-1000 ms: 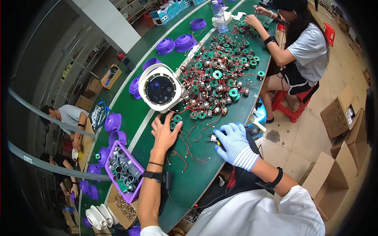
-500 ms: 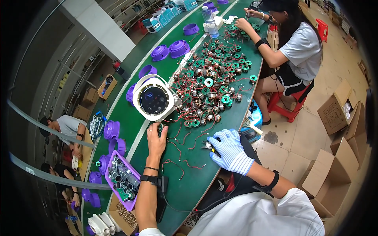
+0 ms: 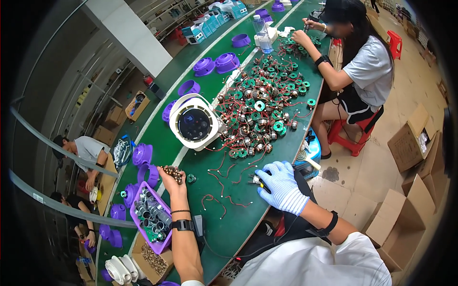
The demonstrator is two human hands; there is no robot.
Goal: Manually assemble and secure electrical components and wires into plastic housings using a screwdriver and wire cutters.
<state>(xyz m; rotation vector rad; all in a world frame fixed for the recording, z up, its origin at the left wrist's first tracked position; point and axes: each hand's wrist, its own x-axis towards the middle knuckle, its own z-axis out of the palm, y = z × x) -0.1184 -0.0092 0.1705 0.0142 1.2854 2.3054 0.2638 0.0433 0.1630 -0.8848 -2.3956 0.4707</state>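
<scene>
My left hand [image 3: 173,184] is turned palm up over the table, left of the loose wires. Its fingers curl round a handful of small brass-coloured pieces [image 3: 172,174]. Just right of it a small round green part [image 3: 191,178] lies on the table. My right hand [image 3: 282,189], in a blue-and-white striped glove, is closed on wire cutters [image 3: 257,181] with a bit of yellow on the handle; their jaws point left. Several short red wires [image 3: 223,183] lie between my hands. Beyond them spreads a heap of small motors [image 3: 260,107] with green discs and red leads.
A white housing [image 3: 194,125] with a dark round face stands left of the heap. A purple tray [image 3: 161,245] of metal cylinders and a cardboard box of brass pieces [image 3: 155,257] are at my left. Purple rings [image 3: 227,62] line the table [image 3: 229,229]. A co-worker [image 3: 367,62] sits far right.
My left hand has moved left and toward me and turned palm up, showing the brass pieces. The small green part now lies uncovered. My right hand barely moved; the view shifted slightly.
</scene>
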